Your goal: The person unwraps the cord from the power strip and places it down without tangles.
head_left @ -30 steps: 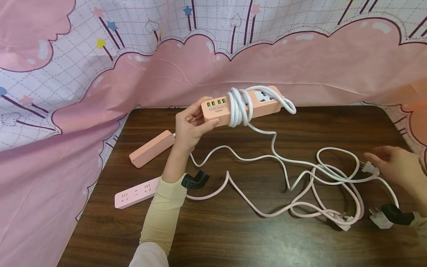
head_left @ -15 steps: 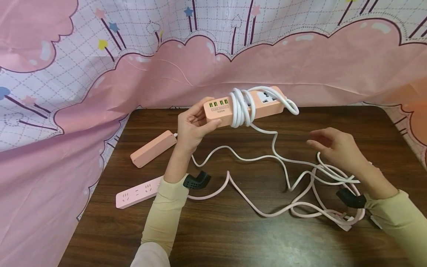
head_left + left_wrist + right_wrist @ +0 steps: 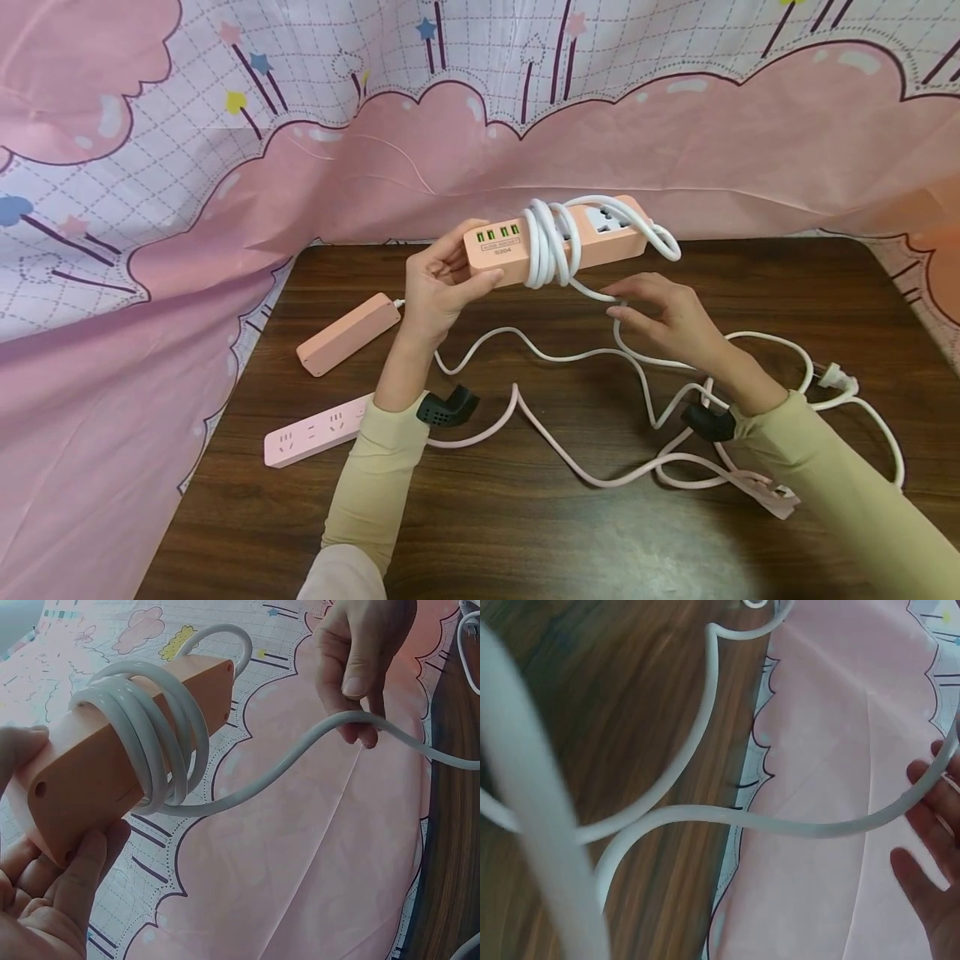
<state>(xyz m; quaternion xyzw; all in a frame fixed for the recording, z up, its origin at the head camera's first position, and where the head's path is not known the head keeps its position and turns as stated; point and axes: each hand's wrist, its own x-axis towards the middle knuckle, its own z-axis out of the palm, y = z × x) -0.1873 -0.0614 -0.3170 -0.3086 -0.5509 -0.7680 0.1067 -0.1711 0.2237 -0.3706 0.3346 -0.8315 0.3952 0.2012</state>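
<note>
In the head view my left hand [image 3: 442,283] grips the left end of an orange power strip [image 3: 504,261], raised above the table, its thumb along the front edge. White cord [image 3: 146,742] is wrapped several times around the strip's middle, and a loop sticks out past its far end. From the wraps the cord runs down to my right hand [image 3: 667,317], whose fingers touch it just below the strip. In the right wrist view the cord [image 3: 810,827] lies against those fingers [image 3: 930,817], while the thumb stands apart from it.
On the dark wooden table [image 3: 570,533] lie another orange power strip [image 3: 348,333] and a pink power strip [image 3: 315,431]. White and pink cords [image 3: 555,458] trail across to the right, near a white plug [image 3: 836,377]. A patterned curtain [image 3: 675,150] hangs behind.
My right hand has let go of the plug at the far right and come left to the cord below the strip. The left hand still holds the power strip, nearly unmoved.
</note>
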